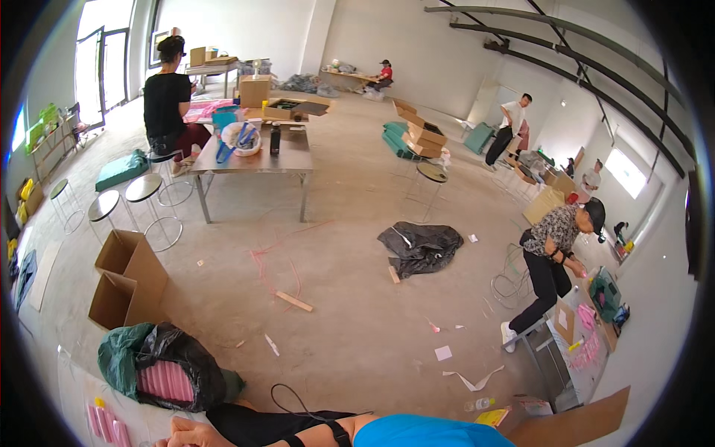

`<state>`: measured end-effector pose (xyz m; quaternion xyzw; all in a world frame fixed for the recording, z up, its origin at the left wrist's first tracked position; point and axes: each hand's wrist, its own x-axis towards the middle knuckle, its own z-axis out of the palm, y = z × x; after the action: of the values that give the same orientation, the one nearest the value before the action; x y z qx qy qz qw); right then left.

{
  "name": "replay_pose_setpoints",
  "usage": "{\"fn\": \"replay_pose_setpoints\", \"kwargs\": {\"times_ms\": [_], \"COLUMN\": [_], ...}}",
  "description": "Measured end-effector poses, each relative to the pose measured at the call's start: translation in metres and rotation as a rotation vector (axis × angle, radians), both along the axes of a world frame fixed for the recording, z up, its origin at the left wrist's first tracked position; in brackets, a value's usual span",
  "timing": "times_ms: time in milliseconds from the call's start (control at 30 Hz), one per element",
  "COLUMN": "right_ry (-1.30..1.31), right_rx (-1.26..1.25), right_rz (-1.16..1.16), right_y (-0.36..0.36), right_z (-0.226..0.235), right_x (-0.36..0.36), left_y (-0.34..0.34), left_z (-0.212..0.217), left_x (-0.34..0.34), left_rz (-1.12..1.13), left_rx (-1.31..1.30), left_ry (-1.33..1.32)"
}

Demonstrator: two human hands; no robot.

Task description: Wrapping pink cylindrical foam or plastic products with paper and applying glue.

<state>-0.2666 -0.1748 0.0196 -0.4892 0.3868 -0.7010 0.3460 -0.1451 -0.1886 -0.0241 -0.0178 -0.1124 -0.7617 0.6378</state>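
Rough concrete floor (357, 298), crinkled black bag (182, 365), left hand (195, 432)

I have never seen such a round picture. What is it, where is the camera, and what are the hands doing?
There is no machine here. A person wears a wide camera on the head, so straight edges bend toward the rim. At the bottom edge you see this person's own left hand with a black sleeve; it rests near a black bag of pink items. Whether it holds anything cannot be told. The right hand is out of view. Further away stand open cardboard boxes, a metal table and other people working.
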Motion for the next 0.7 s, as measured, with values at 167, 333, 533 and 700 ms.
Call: {"fn": "replay_pose_setpoints", "kwargs": {"times_ms": [167,333,533,700], "right_ry": [-0.037,0.252,0.593,0.717], "right_rx": [0.009,-0.362,-0.63,-0.708], "right_rz": [0.081,-0.21,-0.327,-0.324], "right_y": [-0.009,-0.019,-0.019,-0.013], "right_z": [-0.017,-0.025,-0.033,-0.013], "right_x": [-0.014,-0.012,-0.011,-0.027], "left_y": [-0.001,-0.006,-0.008,-0.012], "left_z": [0.013,0.016,0.016,0.012], "left_x": [-0.018,-0.016,-0.009,-0.001], "left_rz": [-0.015,-0.047,-0.08,-0.11], "left_rx": [0.1,0.128,0.17,0.206], "left_ry": [-0.169,-0.314,-0.483,-0.611]}}
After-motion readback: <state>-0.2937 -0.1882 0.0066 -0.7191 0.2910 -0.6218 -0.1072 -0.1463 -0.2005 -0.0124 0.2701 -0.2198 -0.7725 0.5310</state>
